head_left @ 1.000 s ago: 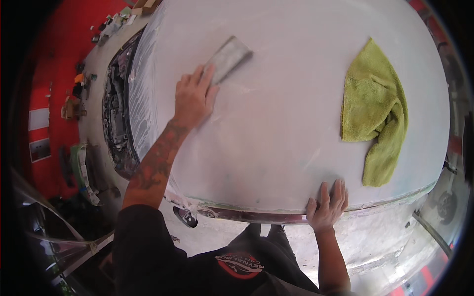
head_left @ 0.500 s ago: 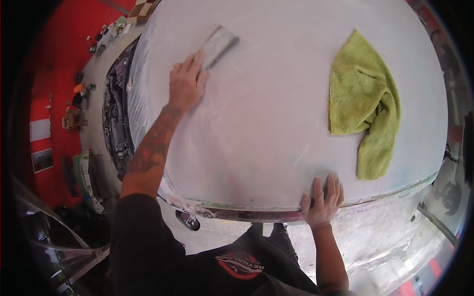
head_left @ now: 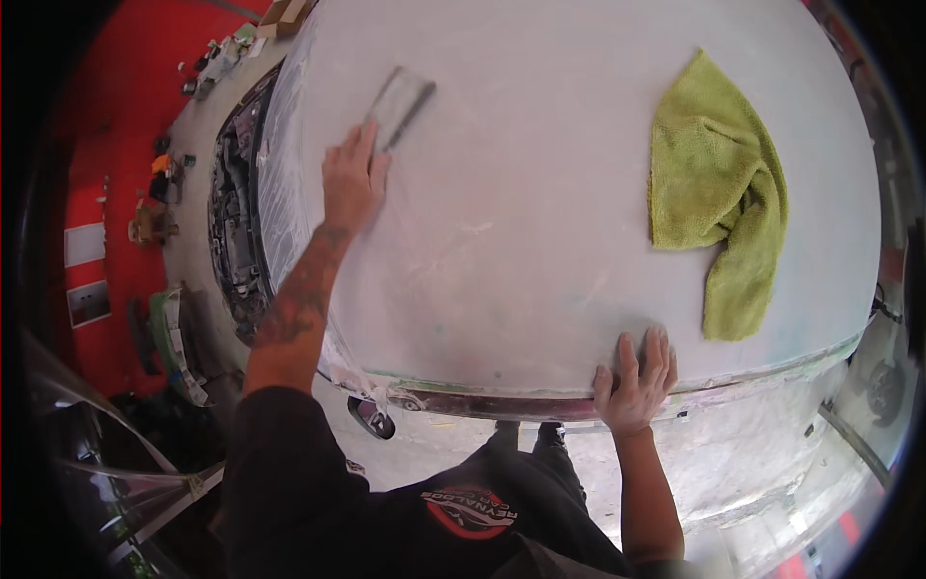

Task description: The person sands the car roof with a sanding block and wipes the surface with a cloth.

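My left hand (head_left: 352, 179) grips the near end of a flat grey block (head_left: 403, 101), which lies against the chalky, pale grey car roof (head_left: 502, 164), toward its left side. My right hand (head_left: 635, 381) rests on the roof's near edge, fingers apart, holding nothing. A crumpled olive-green cloth (head_left: 714, 183) lies on the roof at the right, just beyond my right hand. Clear plastic sheeting (head_left: 287, 135) covers the area along the roof's left edge.
An exposed dark engine bay (head_left: 236, 203) is at the left. Against the red wall beyond are cardboard boxes (head_left: 282, 17), assorted items and a loose green-grey body part (head_left: 174, 343). A side mirror (head_left: 371, 417) juts out below the near edge, beside my legs.
Over the last second my left hand and the block have moved leftward, first slightly away from me, then back down. My right hand stays on the edge.
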Demonstrator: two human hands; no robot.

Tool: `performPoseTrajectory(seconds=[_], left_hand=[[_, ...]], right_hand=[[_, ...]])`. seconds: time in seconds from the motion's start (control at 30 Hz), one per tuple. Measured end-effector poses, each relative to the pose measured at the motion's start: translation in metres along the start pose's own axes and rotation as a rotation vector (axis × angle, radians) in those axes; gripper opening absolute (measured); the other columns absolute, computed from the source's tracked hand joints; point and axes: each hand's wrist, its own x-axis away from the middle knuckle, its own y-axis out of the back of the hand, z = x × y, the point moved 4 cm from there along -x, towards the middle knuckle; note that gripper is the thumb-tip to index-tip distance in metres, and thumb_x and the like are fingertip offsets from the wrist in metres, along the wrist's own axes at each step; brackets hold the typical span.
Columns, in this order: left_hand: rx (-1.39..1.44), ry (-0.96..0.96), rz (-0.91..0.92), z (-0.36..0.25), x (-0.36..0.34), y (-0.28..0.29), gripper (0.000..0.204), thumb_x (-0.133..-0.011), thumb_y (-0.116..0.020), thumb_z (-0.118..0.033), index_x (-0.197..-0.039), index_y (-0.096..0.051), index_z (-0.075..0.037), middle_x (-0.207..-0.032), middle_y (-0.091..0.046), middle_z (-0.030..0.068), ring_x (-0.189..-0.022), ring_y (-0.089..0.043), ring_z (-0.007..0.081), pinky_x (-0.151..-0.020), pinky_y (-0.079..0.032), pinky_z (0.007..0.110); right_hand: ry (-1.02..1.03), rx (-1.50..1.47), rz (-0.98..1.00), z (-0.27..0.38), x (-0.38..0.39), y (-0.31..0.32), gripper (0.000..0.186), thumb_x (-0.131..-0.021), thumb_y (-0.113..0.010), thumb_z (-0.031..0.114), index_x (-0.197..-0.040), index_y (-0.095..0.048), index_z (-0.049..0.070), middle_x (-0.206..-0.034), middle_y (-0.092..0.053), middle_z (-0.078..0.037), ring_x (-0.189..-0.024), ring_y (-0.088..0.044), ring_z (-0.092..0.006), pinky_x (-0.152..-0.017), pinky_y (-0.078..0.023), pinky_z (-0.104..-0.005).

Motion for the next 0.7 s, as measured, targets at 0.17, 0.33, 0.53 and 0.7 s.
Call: performPoseTrajectory(seconds=[0.17, 0.33, 0.53, 0.7], left_hand=[[-0.066, 0.329, -0.011, 0.035, -0.041, -0.015, 0.049, -0.092, -0.06, -0.031, -0.136, -0.053, -0.01, -0.133, -0.056, 0.0149, -0.107, -0.053, 0.0404, -0.095, -0.04, 0.051], [0.145, 0.003, 0.176, -0.127, 0.122, 0.022, 0.058, -0.084, -0.067, -0.024, -0.139, -0.053, -0.011, -0.135, -0.052, 0.0175, -0.107, -0.052, 0.0363, -0.094, -0.039, 0.05], [0.07, 0.048, 0.015, -0.008, 0.033, 0.019, 0.052, -0.087, -0.066, -0.024, -0.137, -0.054, -0.011, -0.136, -0.053, 0.0167, -0.107, -0.053, 0.0371, -0.095, -0.041, 0.049], [0.047, 0.237, -0.028, -0.06, 0.04, 0.001, 0.05, -0.09, -0.061, -0.024, -0.138, -0.052, -0.013, -0.137, -0.052, 0.0166, -0.113, -0.05, 0.0379, -0.099, -0.037, 0.049]], right_hand=[[0.014, 0.005, -0.011, 0.001, -0.003, -0.003, 0.049, -0.096, -0.049, 0.038, -0.133, -0.055, 0.006, -0.14, -0.045, -0.025, -0.131, -0.044, -0.0412, -0.107, -0.031, -0.0542], [-0.034, 0.027, -0.005, -0.004, 0.004, -0.001, 0.047, -0.093, -0.052, 0.039, -0.13, -0.059, 0.01, -0.142, -0.045, -0.023, -0.133, -0.043, -0.0385, -0.108, -0.03, -0.054], [-0.002, -0.018, -0.033, 0.004, 0.001, -0.002, 0.047, -0.093, -0.052, 0.038, -0.13, -0.059, 0.01, -0.143, -0.044, -0.022, -0.133, -0.043, -0.0384, -0.108, -0.029, -0.0538], [-0.012, -0.001, -0.037, -0.002, -0.002, -0.004, 0.047, -0.093, -0.052, 0.038, -0.13, -0.059, 0.01, -0.143, -0.043, -0.021, -0.133, -0.043, -0.0382, -0.108, -0.029, -0.0534]])
